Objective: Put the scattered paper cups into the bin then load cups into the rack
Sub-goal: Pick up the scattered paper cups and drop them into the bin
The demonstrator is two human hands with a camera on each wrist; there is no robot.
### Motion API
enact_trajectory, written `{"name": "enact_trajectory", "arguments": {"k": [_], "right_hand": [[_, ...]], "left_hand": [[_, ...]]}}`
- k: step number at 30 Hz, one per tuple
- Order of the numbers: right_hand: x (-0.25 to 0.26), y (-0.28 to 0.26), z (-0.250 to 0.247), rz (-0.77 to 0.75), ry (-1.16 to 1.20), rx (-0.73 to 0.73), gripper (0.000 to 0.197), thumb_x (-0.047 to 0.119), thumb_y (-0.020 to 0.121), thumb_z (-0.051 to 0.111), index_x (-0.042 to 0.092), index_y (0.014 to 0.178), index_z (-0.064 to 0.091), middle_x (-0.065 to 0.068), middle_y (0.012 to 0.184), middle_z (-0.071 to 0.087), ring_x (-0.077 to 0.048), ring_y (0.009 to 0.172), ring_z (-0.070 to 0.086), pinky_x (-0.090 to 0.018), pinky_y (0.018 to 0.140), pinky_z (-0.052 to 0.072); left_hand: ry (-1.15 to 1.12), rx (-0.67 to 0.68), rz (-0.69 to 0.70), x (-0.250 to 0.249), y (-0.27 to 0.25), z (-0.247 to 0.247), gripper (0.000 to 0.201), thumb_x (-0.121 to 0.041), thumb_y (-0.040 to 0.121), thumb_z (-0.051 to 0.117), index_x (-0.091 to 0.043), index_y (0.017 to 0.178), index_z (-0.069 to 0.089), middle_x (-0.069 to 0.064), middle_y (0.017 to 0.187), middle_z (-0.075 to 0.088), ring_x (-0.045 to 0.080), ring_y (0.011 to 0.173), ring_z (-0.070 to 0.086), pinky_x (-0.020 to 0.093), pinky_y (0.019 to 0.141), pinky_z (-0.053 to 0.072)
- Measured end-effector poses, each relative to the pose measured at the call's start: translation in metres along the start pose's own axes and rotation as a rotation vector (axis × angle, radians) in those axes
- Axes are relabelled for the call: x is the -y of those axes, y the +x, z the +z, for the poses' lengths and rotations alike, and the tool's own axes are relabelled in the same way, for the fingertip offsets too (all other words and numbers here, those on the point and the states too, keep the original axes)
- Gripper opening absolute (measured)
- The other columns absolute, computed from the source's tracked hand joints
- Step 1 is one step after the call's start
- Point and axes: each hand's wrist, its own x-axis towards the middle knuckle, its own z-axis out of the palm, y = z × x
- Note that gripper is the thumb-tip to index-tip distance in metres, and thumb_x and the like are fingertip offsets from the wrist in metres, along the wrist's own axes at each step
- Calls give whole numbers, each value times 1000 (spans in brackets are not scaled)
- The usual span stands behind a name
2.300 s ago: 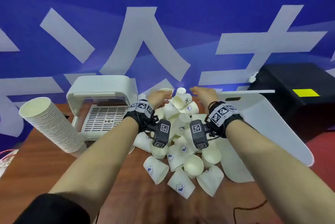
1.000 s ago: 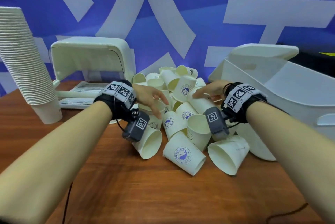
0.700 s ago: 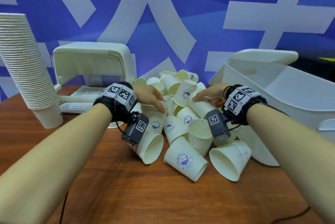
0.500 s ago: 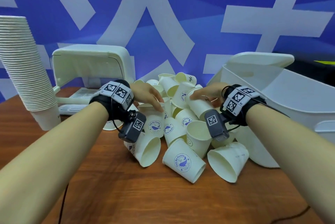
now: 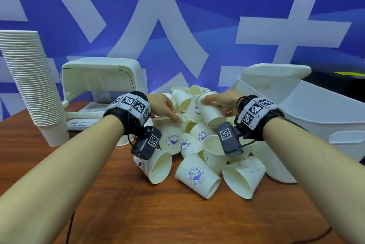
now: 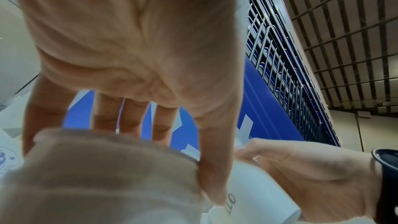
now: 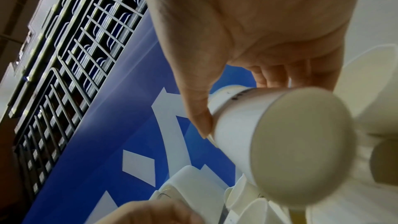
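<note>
Several white paper cups (image 5: 197, 176) lie heaped on the wooden table between the white rack (image 5: 102, 77) at the left and the white bin (image 5: 320, 117) at the right. My right hand (image 5: 205, 101) pinches a tilted cup (image 5: 211, 113) near its rim, thumb on one side and fingers on the other; the right wrist view shows this cup (image 7: 280, 142) base-on in that hand (image 7: 239, 106). My left hand (image 5: 171, 115) reaches down over an upright printed cup (image 5: 171, 137) and grips its rim. From the left wrist, the left hand (image 6: 172, 159) has its fingers behind the cup (image 6: 96, 176) and the thumb beside it.
A tall stack of nested cups (image 5: 29, 85) stands at the table's left edge beside the rack. The bin's lid (image 5: 276, 71) stands raised behind it. A blue banner wall closes the back. Bare wood lies in front of the pile.
My right hand has raised its cup a little out of the pile and shifted it left. My left hand stays on the rim of the upright cup.
</note>
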Motion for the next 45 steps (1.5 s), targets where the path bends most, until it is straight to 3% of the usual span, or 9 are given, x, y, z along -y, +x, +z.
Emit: {"name": "enact_trajectory", "arguments": {"k": [4, 7, 13, 18, 20, 24, 30, 36, 45], "right_hand": [[-2, -6, 3, -65, 210, 43, 65, 40, 65, 83, 12, 116, 54, -9, 105, 69, -26, 92, 70, -42, 86, 57], [-1, -11, 6, -98, 353, 97, 65, 31, 68, 83, 5, 119, 52, -15, 107, 68, -29, 94, 70, -48, 87, 56], [2, -20, 18, -153, 661, 256, 44, 21, 83, 69, 8, 123, 55, -13, 100, 64, -28, 87, 65, -46, 85, 55], [-1, -15, 20, -220, 813, 272, 44, 31, 76, 67, 18, 117, 60, -12, 99, 66, -30, 86, 64, -51, 88, 52], [-2, -17, 18, -233, 834, 328, 31, 30, 83, 61, 20, 112, 60, -10, 95, 67, -30, 83, 65, -49, 82, 53], [-7, -18, 14, -239, 725, 363, 43, 38, 76, 63, 24, 117, 59, -10, 97, 66, -33, 86, 64, -48, 72, 50], [-15, -20, 6, -216, 799, 424, 31, 28, 90, 53, 18, 119, 56, -10, 89, 67, -25, 69, 67, -40, 63, 54], [-16, -20, 9, -193, 792, 345, 63, 38, 67, 69, 17, 125, 56, -16, 111, 65, -33, 94, 63, -53, 87, 48], [-20, -12, 4, -105, 707, 138, 49, 29, 75, 71, 9, 118, 60, -18, 102, 70, -33, 83, 69, -46, 75, 57]], "left_hand": [[50, -80, 56, -4, -3, 6, 43, -59, 85, 54, -31, 116, 65, -7, 120, 61, 16, 108, 55, 29, 89, 45], [54, -178, 53, -8, -2, 13, 61, -72, 76, 36, -34, 115, 65, -6, 120, 62, 19, 108, 58, 36, 99, 45], [-91, -340, 18, -27, 0, 14, 48, -52, 97, 33, -11, 81, 51, 7, 82, 53, 25, 76, 48, 33, 64, 35], [-263, -387, 0, -33, 2, 11, 45, -53, 90, 42, -14, 68, 44, 7, 75, 45, 24, 70, 41, 31, 58, 30], [-365, -382, -8, -36, 4, 10, 45, -50, 93, 43, -12, 68, 50, 6, 76, 52, 24, 75, 47, 31, 64, 35], [-491, -407, -30, -41, 7, 10, 42, -47, 93, 45, -15, 67, 51, 6, 86, 56, 24, 81, 50, 30, 74, 38], [-552, -364, -22, -49, 10, 11, 49, -47, 94, 45, -2, 105, 63, 12, 102, 62, 27, 89, 54, 31, 78, 40], [-519, -412, -4, -56, 20, 15, 41, -49, 95, 44, -10, 91, 53, 7, 95, 58, 28, 92, 55, 36, 86, 46], [-424, -470, -82, -59, 27, 20, 56, -50, 97, 36, -1, 114, 57, 16, 107, 63, 33, 104, 57, 31, 74, 35]]}}
